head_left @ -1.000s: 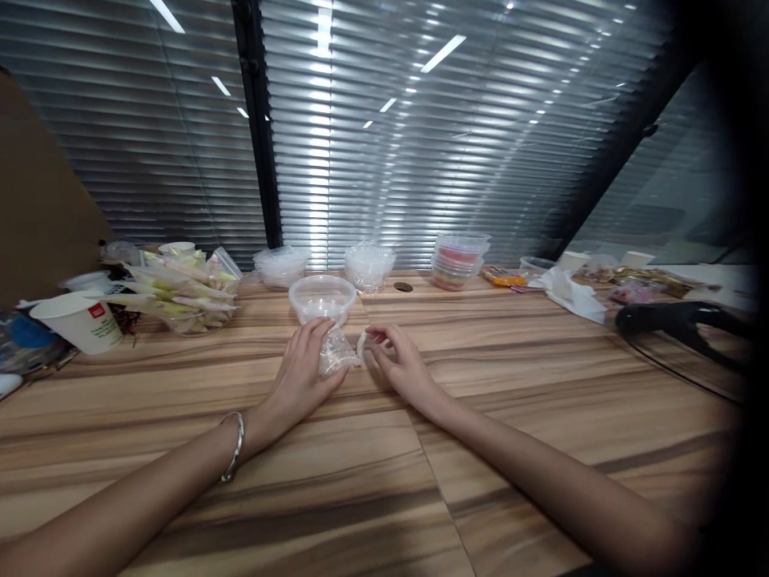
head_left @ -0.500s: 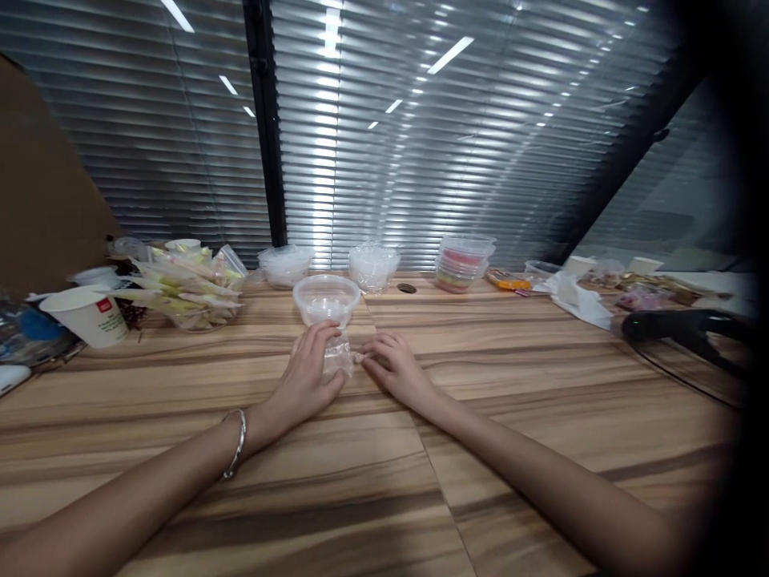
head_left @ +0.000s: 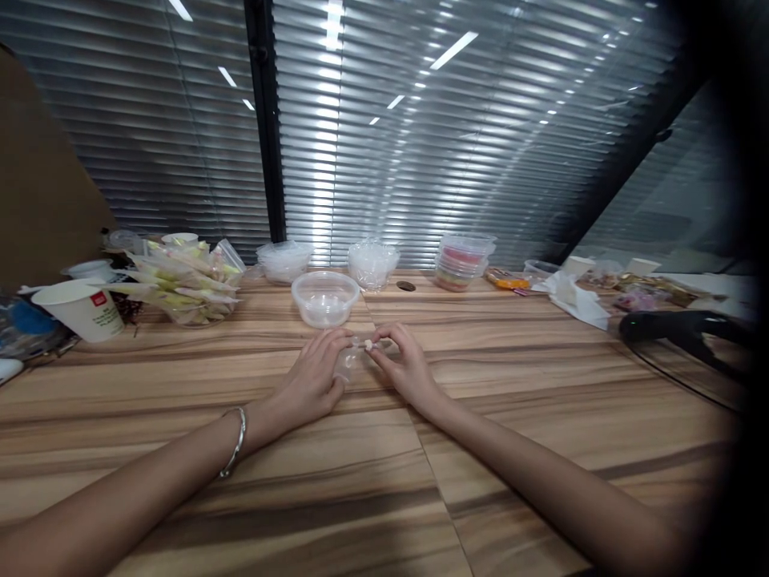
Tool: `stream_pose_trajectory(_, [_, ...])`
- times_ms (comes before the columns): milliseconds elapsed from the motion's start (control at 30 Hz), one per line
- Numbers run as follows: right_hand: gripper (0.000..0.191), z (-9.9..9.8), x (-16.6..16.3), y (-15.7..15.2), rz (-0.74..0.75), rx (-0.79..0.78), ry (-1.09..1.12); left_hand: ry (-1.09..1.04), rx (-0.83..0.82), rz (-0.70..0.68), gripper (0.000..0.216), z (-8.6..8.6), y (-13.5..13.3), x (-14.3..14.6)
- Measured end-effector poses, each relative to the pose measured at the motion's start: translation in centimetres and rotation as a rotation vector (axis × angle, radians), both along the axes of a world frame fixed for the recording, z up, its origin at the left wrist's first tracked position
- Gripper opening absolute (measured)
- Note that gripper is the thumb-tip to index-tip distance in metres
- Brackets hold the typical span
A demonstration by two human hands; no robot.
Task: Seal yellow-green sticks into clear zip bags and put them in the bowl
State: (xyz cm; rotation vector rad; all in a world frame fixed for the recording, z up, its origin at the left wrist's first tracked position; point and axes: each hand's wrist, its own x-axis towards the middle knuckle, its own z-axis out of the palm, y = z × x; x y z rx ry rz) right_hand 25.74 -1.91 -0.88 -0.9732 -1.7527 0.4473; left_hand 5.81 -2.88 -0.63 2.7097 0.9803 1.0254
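My left hand (head_left: 312, 377) and my right hand (head_left: 404, 365) meet over the middle of the wooden table (head_left: 384, 481). Both pinch a small clear plastic bag (head_left: 348, 362) between them. My left fingers curl round its body. My right fingertips grip its top edge, where a small whitish piece shows. A silver bracelet (head_left: 235, 442) sits on my left wrist. Just beyond the hands stands an open clear plastic bowl (head_left: 325, 298).
At the left are a bowl heaped with yellow-green packets (head_left: 183, 290) and a white paper cup (head_left: 81, 308). Stacks of clear containers (head_left: 372, 263) and a stack with coloured contents (head_left: 461, 261) line the blinds. Crumpled tissue (head_left: 573, 298) and a black object (head_left: 678, 327) lie at the right.
Both hands have stayed on the small bag and drawn closer together; the bag looks more bunched up between the fingers. The view has shifted slightly.
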Motion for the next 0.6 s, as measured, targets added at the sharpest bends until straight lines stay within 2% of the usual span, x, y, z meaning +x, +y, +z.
stream_pose_trajectory(200, [0.013, -0.62, -0.28, 0.27, 0.006, -0.104, 0.265, -0.039, 0.014, -0.001, 0.059, -0.09, 0.15, -0.06])
stream_pose_trajectory(400, [0.018, -0.72, -0.39, 0.36, 0.177, -0.234, 0.42, -0.034, 0.015, -0.022, 0.062, -0.19, 0.26, 0.0])
stream_pose_trajectory(600, [0.012, -0.28, -0.59, 0.13, 0.142, -0.165, 0.537, -0.072, 0.038, -0.118, 0.071, -0.41, 0.3, 0.06])
